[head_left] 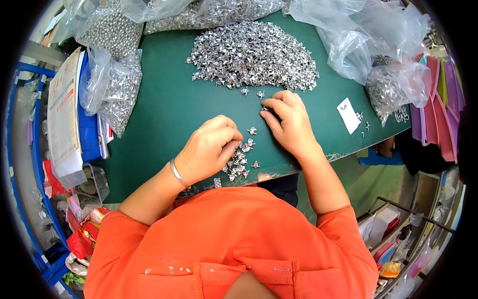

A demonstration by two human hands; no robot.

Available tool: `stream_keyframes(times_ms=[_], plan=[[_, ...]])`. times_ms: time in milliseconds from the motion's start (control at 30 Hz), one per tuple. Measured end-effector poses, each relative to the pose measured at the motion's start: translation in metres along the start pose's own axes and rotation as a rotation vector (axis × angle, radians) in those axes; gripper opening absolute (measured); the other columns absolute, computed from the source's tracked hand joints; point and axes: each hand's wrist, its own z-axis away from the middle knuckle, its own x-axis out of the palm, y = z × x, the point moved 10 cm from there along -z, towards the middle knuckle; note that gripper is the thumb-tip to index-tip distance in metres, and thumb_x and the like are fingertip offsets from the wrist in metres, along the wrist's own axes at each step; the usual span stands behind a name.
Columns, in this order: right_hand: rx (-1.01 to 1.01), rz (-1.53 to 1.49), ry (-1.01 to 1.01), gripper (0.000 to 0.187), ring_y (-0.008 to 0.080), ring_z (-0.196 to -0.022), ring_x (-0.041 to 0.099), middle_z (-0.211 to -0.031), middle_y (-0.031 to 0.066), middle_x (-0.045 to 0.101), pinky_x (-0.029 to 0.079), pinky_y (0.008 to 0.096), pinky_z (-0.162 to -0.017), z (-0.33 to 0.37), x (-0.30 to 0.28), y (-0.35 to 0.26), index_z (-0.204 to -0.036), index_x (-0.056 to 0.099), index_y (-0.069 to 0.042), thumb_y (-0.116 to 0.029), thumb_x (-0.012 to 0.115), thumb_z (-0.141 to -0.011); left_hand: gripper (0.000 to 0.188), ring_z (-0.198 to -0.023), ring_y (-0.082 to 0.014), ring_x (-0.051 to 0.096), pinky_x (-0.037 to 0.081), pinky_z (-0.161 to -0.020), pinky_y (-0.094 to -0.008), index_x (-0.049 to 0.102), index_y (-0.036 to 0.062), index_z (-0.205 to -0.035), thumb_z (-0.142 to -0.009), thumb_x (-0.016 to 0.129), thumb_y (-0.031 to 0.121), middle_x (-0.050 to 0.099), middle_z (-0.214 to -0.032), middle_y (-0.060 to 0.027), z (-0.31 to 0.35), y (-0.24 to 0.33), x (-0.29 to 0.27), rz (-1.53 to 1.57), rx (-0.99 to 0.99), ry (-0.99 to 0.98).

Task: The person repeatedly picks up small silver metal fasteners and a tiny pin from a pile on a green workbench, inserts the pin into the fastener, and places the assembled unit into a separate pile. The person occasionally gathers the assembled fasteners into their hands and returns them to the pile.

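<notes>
Fingers of the left hand (210,147) drawn close together at the upper left of a small heap of silver metal parts (238,163); grip hidden, so cannot tell whether clamped on one. Thumb and forefinger of the right hand (290,122) pinched on a single metal part (264,108), farther out and clear of the small heap. Next to the orange shirt (234,219), the near edge of the green table (169,89), scuffed pale at one spot, with little room between it and the small heap. Just right of that heap, near the same edge, one loose part (255,164). Between the hands, a narrow bare lane; left of the left hand, a broad open stretch. Right of the right hand, more bare surface up to a white card (347,115) near the right edge, tiny silver pieces (367,126) beside it. Beyond the fingers, two stray parts (260,94) just short of the large heap (251,55), with open room left of them. On the left edge, a clear bag (121,92) of metal pieces; on the right edge, another bag (391,89); along the far edge, filled bags (209,15) just behind the large heap.
</notes>
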Motion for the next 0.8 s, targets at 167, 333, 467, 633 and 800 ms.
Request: stream_keyframes(times_ms=[167, 333, 467, 633, 800], plan=[[-0.16, -0.116, -0.225, 0.017, 0.0315, -0.092, 0.061, -0.097, 0.0103, 0.063, 0.05, 0.0417, -0.083, 0.011, 0.005, -0.021, -0.099, 0.07, -0.003, -0.003, 0.071, -0.082, 0.015, -0.084, -0.0258, 0.065, 0.054, -0.074, -0.0341, 0.069, 0.0017, -0.097, -0.083, 0.068, -0.004, 0.063, -0.097, -0.0115, 0.01, -0.011, -0.001, 0.037, -0.113, 0.044], [-0.051, -0.23, -0.22, 0.016, 0.0348, -0.091, 0.063, -0.095, 0.0139, 0.062, 0.053, 0.0426, -0.082, -0.001, -0.005, -0.012, -0.102, 0.068, 0.001, -0.002, 0.068, -0.086, 0.016, -0.085, -0.0275, 0.064, 0.053, -0.075, -0.0351, 0.067, 0.001, -0.099, -0.084, 0.068, -0.003, 0.061, -0.098, -0.0125, 0.006, -0.013, -0.001, 0.001, -0.11, 0.049], [-0.095, -0.041, -0.073, 0.013, 0.0361, -0.094, 0.062, -0.095, 0.0146, 0.062, 0.052, 0.0432, -0.082, -0.022, 0.01, -0.008, -0.1, 0.068, 0.0, -0.003, 0.067, -0.087, 0.023, -0.091, -0.0352, 0.062, 0.053, -0.08, -0.0388, 0.063, 0.0004, -0.106, -0.083, 0.068, -0.002, 0.06, -0.099, -0.0151, -0.029, -0.002, -0.012, -0.14, 0.062, 0.163], [-0.048, -0.172, -0.253, 0.009, 0.0351, -0.092, 0.063, -0.092, 0.0133, 0.063, 0.052, 0.0425, -0.08, -0.007, 0.014, -0.011, -0.095, 0.068, -0.001, -0.002, 0.068, -0.086, 0.02, -0.091, -0.0352, 0.062, 0.052, -0.08, -0.0418, 0.064, 0.0017, -0.102, -0.082, 0.069, -0.002, 0.059, -0.096, -0.014, -0.06, -0.029, 0.005, -0.336, 0.128, 0.185], [-0.013, -0.409, -0.523, 0.007, 0.0338, -0.085, 0.064, -0.09, 0.0131, 0.063, 0.053, 0.0421, -0.077, 0.013, 0.016, -0.024, -0.093, 0.069, -0.001, -0.004, 0.069, -0.086, 0.011, -0.087, -0.0352, 0.062, 0.052, -0.077, -0.0429, 0.061, 0.0017, -0.092, -0.082, 0.061, -0.004, 0.059, -0.092, -0.0142, -0.058, -0.026, -0.005, -0.311, 0.209, 0.283]])
